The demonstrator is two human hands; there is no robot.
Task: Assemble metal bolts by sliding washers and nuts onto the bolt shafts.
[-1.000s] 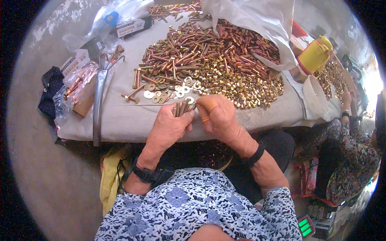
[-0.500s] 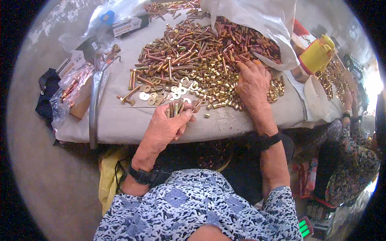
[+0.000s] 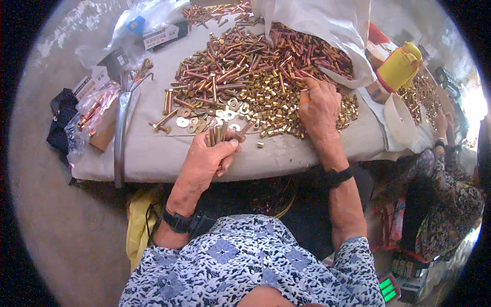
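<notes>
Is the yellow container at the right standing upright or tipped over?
Tipped. The yellow container leans, its cap end pointing up and right, beside the white bag.

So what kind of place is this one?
Likely a small hardware sorting workshop: a cloth-covered table heaped with brass-coloured bolts, small nuts and washers; the left hand grips a bundle of bolts.
</notes>
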